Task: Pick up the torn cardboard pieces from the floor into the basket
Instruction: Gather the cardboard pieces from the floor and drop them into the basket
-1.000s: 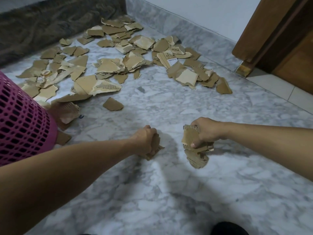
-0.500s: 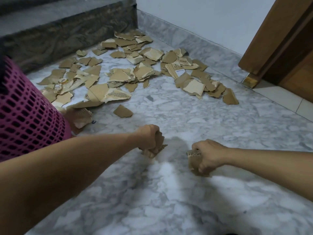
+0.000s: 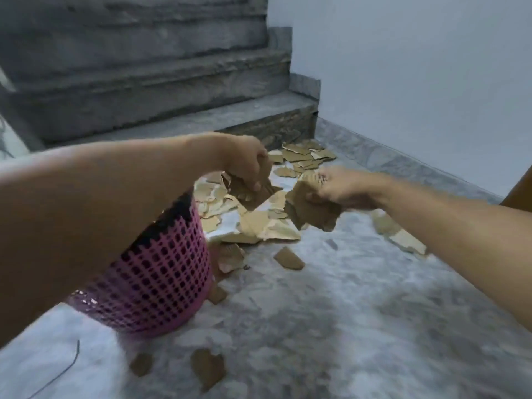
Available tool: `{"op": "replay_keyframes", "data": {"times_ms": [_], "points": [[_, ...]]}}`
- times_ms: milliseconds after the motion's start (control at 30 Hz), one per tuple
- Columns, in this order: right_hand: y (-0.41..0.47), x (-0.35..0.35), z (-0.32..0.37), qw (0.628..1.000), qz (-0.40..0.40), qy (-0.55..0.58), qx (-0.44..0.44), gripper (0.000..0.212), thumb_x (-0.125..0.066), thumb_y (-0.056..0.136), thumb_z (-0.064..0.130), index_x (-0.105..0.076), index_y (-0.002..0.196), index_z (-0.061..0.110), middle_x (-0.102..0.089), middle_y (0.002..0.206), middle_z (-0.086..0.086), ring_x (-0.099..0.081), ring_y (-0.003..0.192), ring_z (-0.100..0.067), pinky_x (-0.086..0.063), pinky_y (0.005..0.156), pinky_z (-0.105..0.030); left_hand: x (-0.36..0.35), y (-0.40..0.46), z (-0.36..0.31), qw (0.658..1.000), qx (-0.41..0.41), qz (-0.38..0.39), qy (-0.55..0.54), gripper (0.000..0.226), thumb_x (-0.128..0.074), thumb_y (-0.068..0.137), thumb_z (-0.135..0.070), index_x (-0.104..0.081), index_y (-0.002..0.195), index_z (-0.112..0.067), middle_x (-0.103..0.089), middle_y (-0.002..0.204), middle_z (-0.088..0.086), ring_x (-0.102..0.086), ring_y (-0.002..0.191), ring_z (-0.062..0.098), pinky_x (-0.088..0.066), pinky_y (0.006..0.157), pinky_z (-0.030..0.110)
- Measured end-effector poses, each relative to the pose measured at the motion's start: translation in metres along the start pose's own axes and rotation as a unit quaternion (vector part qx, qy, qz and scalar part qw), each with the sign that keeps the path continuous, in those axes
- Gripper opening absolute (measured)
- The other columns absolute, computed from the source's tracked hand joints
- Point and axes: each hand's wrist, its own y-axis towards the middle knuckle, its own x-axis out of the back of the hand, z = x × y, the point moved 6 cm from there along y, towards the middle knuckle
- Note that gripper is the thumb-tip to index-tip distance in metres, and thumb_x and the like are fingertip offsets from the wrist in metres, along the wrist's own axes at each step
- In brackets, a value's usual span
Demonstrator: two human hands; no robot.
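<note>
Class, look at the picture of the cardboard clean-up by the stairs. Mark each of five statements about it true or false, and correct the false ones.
1. Both hands hold cardboard. True: the left hand and the right hand each grip torn pieces.
2. The basket is blue. False: it is pink.
3. Every piece is off the floor. False: many cardboard pieces lie on the marble floor.
4. The basket stands under the left arm. True.
5. A closed box sits on the stairs. False: no box shows there.
</note>
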Motion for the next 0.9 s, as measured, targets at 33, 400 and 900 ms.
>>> {"op": "replay_keyframes", "data": {"times_ms": [33, 400, 900], "points": [[0.008, 0.002, 0.027, 1.000, -0.004, 0.018, 0.015, 0.013, -0.062, 0.091, 0.013, -0.056, 0.080, 0.010, -0.057, 0.075, -0.010, -0.061, 0.074, -0.030, -0.052, 0.064, -0.037, 0.024, -0.010, 0.015, 1.000, 0.009, -0.015, 0.003, 0.028, -0.073, 0.078, -0.002, -0.059, 0.092, -0.022, -0.060, 0.092, 0.002, -0.061, 0.078, 0.018, -0.048, 0.055, 0.029], [0.056, -0.062, 0.248, 0.984, -0.050, 0.140, 0.101, 0.033, -0.079, 0.081, 0.015, -0.060, 0.100, -0.004, -0.070, 0.087, -0.020, -0.071, 0.071, -0.030, -0.062, 0.067, -0.044, 0.115, -0.102, 0.189, 0.979, 0.154, -0.123, -0.050, 0.041, -0.080, 0.075, -0.007, -0.057, 0.109, -0.012, -0.058, 0.087, 0.002, -0.061, 0.069, 0.020, -0.048, 0.043, 0.026], [0.069, -0.139, 0.195, 0.992, -0.037, 0.090, -0.086, 0.016, -0.048, 0.081, -0.015, -0.057, 0.091, -0.005, -0.060, 0.074, -0.021, -0.060, 0.036, -0.028, -0.052, 0.036, -0.035, 0.046, -0.170, 0.376, 0.889, 0.406, -0.190, -0.091, 0.023, -0.067, 0.079, 0.005, -0.058, 0.100, 0.009, -0.063, 0.100, 0.026, -0.067, 0.086, 0.043, -0.059, 0.064, 0.055]]}}
